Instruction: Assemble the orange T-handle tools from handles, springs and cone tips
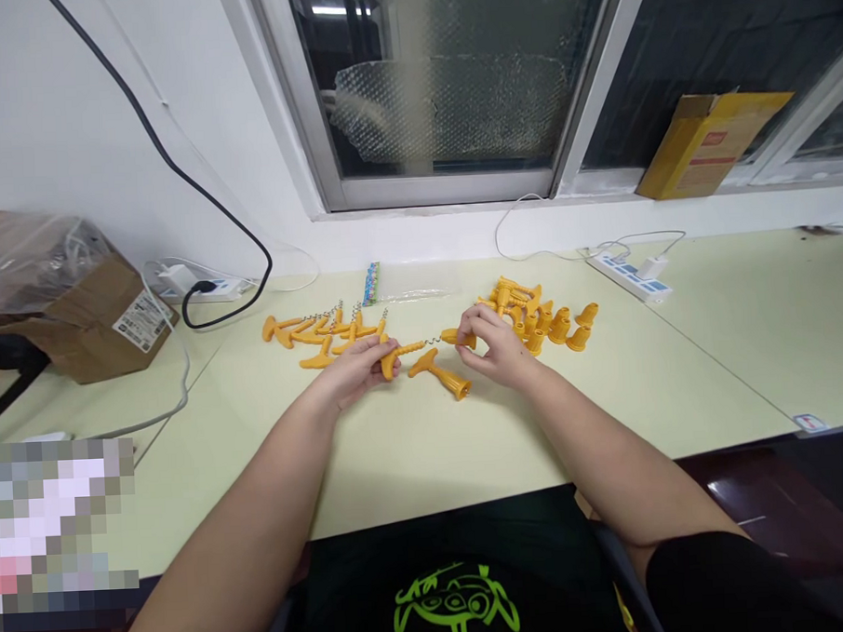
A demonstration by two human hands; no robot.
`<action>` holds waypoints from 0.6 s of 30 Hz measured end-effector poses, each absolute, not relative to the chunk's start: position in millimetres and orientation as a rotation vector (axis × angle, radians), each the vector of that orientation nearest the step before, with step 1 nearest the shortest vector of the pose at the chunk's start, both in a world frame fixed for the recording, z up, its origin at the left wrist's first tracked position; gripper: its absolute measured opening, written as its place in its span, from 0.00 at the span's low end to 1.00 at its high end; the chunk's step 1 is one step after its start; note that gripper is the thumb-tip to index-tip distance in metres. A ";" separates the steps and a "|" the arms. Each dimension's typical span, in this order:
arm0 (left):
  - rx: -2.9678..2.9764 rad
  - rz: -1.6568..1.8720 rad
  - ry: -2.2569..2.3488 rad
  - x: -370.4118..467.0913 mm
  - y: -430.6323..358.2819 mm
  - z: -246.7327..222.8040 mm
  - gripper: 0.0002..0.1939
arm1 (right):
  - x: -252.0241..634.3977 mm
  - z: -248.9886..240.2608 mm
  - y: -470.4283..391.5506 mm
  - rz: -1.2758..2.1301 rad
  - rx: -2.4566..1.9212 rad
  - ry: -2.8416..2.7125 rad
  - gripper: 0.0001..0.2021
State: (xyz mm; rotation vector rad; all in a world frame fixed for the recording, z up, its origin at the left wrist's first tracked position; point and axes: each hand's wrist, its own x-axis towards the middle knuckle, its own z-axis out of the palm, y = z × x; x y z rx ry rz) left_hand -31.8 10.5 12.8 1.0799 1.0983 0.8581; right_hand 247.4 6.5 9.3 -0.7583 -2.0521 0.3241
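Observation:
My left hand (pixel 362 367) is closed around the T-shaped handle of a yellow corkscrew (pixel 410 348), whose metal spiral points right. A yellow bell-shaped sleeve (pixel 453 337) sits in the fingers of my right hand (pixel 494 344), its narrow end at the tip of the spiral; whether the two touch, I cannot tell. Just below, between both hands, lies an assembled corkscrew (pixel 441 375) with its sleeve on. Several corkscrew handles with bare spirals (pixel 317 334) are piled beyond my left hand. Several loose sleeves (pixel 559 325) stand and lie to the right of my right hand.
A clear plastic bag (pixel 413 283) with a coloured header lies near the wall. Power strips stand at the right (pixel 629 275) and left (pixel 217 289), with cables around them. A cardboard box (pixel 106 311) is at left; a yellow carton (pixel 714 145) leans on the window.

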 end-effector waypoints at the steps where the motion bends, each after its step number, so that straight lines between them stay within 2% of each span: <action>1: 1.029 0.893 1.099 -34.7 11.2 15.9 0.18 | 250.4 9.9 7.8 0.293 -0.796 -2.046 0.08; 4: 0.976 1.004 1.127 -45.8 14.8 22.5 0.17 | 263.3 10.5 14.5 0.226 -0.988 -2.008 0.19; 6: 1.023 1.063 1.199 -54.4 18.5 22.0 0.22 | 273.2 10.0 20.3 0.198 -1.144 -1.971 0.21; 8: 1.140 1.077 1.325 -62.8 22.3 18.3 0.25 | 282.8 9.7 25.5 0.183 -1.256 -1.936 0.20; 13: 1.473 0.940 1.572 -73.7 24.0 13.5 0.22 | 300.8 12.4 31.4 0.187 -1.323 -1.839 0.14; 18: 1.739 0.746 1.605 -70.4 20.6 16.0 0.18 | 307.4 14.4 31.3 0.210 -1.314 -1.908 0.18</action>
